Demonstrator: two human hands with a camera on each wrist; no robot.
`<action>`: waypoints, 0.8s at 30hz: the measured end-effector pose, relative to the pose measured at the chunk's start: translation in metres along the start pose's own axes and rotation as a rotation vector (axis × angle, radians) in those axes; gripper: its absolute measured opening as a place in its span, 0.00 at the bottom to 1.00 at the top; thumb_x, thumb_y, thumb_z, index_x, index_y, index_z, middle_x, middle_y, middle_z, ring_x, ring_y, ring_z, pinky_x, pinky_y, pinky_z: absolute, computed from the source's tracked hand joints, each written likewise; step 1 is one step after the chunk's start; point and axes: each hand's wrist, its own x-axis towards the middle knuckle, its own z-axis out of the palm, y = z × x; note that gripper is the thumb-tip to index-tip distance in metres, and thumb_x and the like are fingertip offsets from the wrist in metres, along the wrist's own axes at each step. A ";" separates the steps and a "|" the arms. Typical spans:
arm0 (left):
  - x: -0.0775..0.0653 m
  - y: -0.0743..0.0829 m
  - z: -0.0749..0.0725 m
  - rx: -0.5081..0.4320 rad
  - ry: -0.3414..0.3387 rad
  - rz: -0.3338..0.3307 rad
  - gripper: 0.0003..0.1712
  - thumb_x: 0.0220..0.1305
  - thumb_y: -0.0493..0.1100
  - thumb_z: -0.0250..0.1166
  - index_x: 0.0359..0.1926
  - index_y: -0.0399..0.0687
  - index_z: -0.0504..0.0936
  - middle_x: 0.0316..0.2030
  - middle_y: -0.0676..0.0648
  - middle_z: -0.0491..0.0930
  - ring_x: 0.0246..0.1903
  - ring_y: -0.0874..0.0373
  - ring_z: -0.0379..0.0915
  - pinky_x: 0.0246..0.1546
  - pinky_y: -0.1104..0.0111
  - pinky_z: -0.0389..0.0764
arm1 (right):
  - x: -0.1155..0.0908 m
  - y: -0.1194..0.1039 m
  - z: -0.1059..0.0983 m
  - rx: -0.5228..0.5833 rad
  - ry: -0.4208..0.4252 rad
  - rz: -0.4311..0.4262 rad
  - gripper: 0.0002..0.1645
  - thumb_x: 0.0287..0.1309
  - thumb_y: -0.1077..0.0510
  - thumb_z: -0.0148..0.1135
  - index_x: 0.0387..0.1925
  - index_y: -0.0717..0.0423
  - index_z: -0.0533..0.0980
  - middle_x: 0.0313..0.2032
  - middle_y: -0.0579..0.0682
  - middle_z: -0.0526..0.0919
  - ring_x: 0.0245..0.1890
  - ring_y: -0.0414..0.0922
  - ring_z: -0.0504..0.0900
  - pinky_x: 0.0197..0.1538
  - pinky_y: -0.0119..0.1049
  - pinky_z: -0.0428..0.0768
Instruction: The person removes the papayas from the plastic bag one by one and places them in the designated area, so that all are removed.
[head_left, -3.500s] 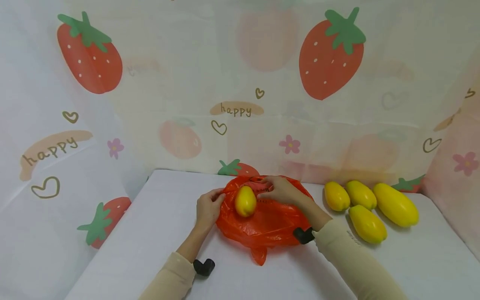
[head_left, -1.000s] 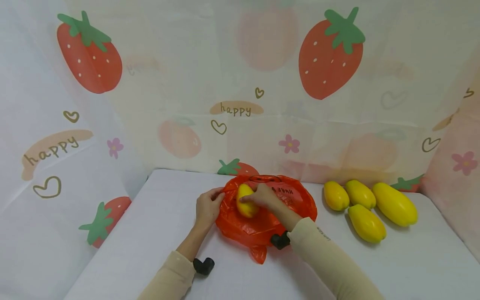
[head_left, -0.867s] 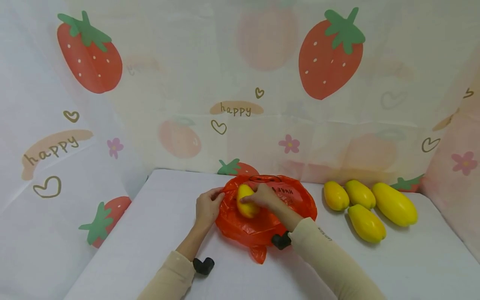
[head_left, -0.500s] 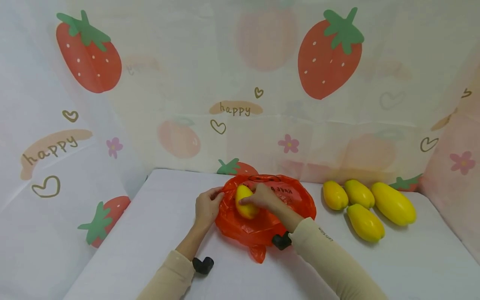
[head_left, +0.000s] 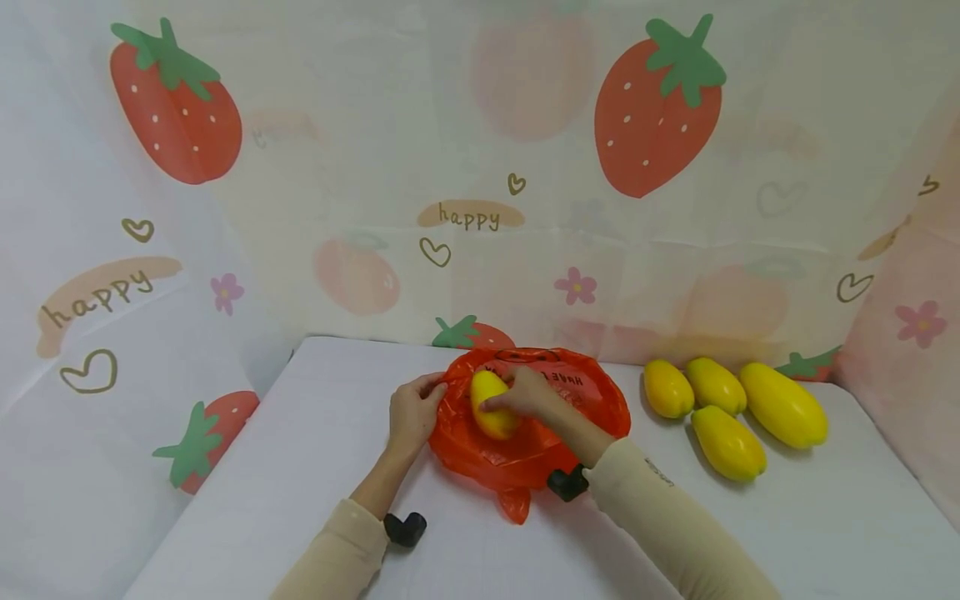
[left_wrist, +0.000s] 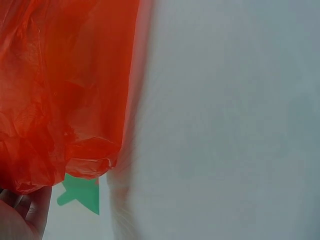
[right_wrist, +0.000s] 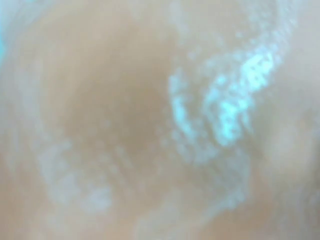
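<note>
A red plastic bag (head_left: 540,462) lies spread on the white table with its mouth facing up. My left hand (head_left: 411,417) pinches the left edge of the mouth; in the left wrist view its fingers (left_wrist: 36,210) show under the hanging red film. Inside the mouth, toward the left, a yellow papaya-like fruit (head_left: 487,393) stands tilted. My right hand (head_left: 531,393) reaches in from the right and grips this fruit, thumb across its near side. The other fingers are partly hidden behind it. Only a blur fills the right wrist view.
Several more yellow fruits sit in a group at the table's right: a small one (head_left: 668,389), another (head_left: 716,387), a large long one (head_left: 783,406) and a tapered one (head_left: 728,443). A printed cloth wall (head_left: 345,183) closes off the back and sides.
Earlier my right hand was at the bag's back edge, beside the fruit; now it grips the fruit. Over the last second hands, fruit and bag stay almost still.
</note>
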 end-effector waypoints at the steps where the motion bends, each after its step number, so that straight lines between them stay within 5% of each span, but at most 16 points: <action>1: 0.000 0.000 0.000 -0.001 0.001 0.002 0.15 0.69 0.40 0.60 0.53 0.42 0.83 0.47 0.41 0.85 0.44 0.50 0.80 0.52 0.58 0.83 | 0.000 0.000 -0.001 0.008 -0.002 0.006 0.36 0.49 0.46 0.74 0.57 0.58 0.75 0.44 0.52 0.81 0.44 0.49 0.76 0.46 0.38 0.82; 12: 0.000 0.001 0.000 -0.008 0.002 0.015 0.15 0.69 0.40 0.60 0.53 0.41 0.83 0.46 0.41 0.86 0.42 0.50 0.80 0.51 0.58 0.84 | -0.005 0.001 -0.012 0.055 -0.014 0.052 0.43 0.49 0.46 0.74 0.64 0.57 0.70 0.50 0.54 0.79 0.48 0.50 0.76 0.51 0.43 0.83; 24: 0.001 0.001 -0.001 -0.009 0.008 0.025 0.15 0.68 0.39 0.61 0.52 0.41 0.84 0.47 0.41 0.85 0.44 0.49 0.80 0.52 0.57 0.83 | -0.010 0.002 -0.023 0.010 0.019 0.009 0.42 0.49 0.46 0.74 0.64 0.57 0.70 0.53 0.55 0.79 0.47 0.50 0.78 0.51 0.42 0.84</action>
